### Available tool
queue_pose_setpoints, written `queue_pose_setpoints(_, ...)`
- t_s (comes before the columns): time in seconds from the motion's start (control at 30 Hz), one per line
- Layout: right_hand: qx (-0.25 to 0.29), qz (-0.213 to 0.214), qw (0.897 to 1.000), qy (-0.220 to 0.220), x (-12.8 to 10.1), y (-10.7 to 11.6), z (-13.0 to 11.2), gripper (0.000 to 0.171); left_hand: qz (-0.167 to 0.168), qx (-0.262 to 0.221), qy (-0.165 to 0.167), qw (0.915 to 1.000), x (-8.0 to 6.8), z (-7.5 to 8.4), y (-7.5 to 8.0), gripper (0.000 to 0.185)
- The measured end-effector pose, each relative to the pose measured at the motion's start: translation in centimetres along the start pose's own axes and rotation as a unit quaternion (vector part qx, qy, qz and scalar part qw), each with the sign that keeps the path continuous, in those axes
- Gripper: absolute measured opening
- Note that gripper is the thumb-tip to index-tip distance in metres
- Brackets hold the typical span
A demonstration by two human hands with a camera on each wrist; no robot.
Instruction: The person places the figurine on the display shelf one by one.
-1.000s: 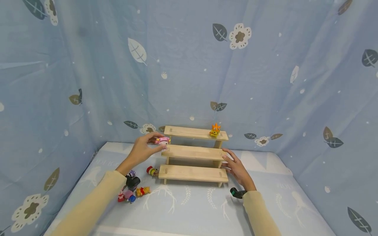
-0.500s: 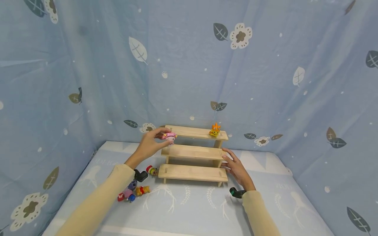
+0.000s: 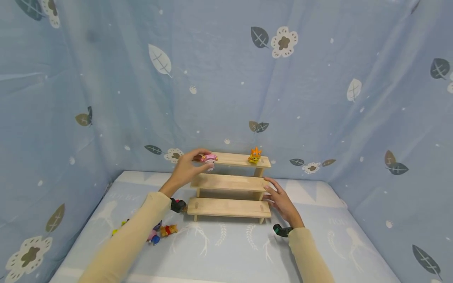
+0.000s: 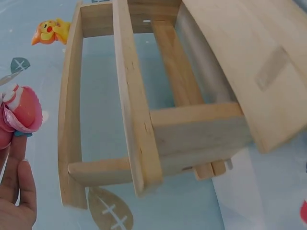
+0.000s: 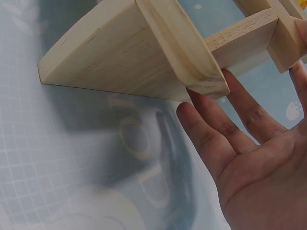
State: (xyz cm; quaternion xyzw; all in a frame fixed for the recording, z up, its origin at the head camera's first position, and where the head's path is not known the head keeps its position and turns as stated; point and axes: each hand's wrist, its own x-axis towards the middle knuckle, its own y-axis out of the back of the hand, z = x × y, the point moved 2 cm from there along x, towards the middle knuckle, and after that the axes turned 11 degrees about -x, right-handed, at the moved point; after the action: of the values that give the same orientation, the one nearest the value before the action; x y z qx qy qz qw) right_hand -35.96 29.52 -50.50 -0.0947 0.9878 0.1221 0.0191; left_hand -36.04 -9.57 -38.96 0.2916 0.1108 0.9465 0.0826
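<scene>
While my left hand (image 3: 186, 169) pinched the pink toy (image 3: 209, 158) at the top shelf's (image 3: 238, 159) left end, my flat, open right hand (image 3: 281, 201) steadied the rack; setting it down gently seemed best.

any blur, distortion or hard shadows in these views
Head view: even soft light, sharp, edges bowed by the wide lens. Left wrist view: wooden shelf looms skewed, pink toy cropped at the edge. Right wrist view: right hand sharp, soft shadow under the shelf.

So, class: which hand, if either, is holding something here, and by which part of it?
The left hand pinches the pink toy figure by its near end. The right hand holds nothing; straight fingers touch the wooden shelf.
</scene>
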Motion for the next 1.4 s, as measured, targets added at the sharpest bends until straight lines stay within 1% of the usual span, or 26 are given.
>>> queue_pose_setpoints(0.1,0.001,0.001,1.000,-0.003,0.1,0.0,-0.1,0.057,0.008,-0.010,-0.012,0.9998,0.7,0.0,-0.6,0.044)
queue_pose_setpoints(0.17,0.002,0.003,1.000,-0.007,0.1,0.1,-0.1,0.057,0.006,-0.018,-0.019,0.9996,1.3,0.0,-1.2,0.045)
queue_pose_setpoints(0.37,-0.002,0.003,1.000,-0.010,0.3,0.0,0.2,0.056,-0.006,-0.019,-0.019,0.9996,2.8,0.1,-2.7,0.044)
queue_pose_setpoints(0.5,-0.002,-0.005,1.000,-0.003,0.4,-0.2,0.1,0.057,-0.002,-0.017,-0.020,0.9997,3.6,0.0,-3.4,0.042)
queue_pose_setpoints(0.67,0.005,-0.008,1.000,-0.007,0.2,-0.2,-0.1,0.057,0.002,-0.029,-0.037,0.9989,4.4,-0.3,-4.4,0.040)
queue_pose_setpoints(0.77,0.005,-0.005,1.000,-0.011,0.1,-0.1,-0.1,0.057,0.004,-0.025,-0.043,0.9987,5.0,-0.3,-5.1,0.039)
queue_pose_setpoints(0.9,0.001,-0.003,1.000,-0.010,0.2,0.0,0.0,0.058,0.001,-0.014,-0.037,0.9992,5.6,-0.4,-6.1,0.040)
queue_pose_setpoints(1.17,0.006,0.007,1.000,-0.010,0.5,0.0,0.3,0.053,-0.001,-0.016,-0.026,0.9995,6.4,-0.9,-7.6,0.041)
queue_pose_setpoints(1.3,0.001,0.004,1.000,-0.006,0.5,0.0,0.2,0.055,0.000,-0.027,-0.013,0.9996,6.6,-1.2,-8.0,0.043)
queue_pose_setpoints(1.4,0.001,0.002,1.000,-0.005,0.5,0.1,0.1,0.056,-0.004,-0.044,0.002,0.9990,6.9,-1.4,-8.3,0.044)
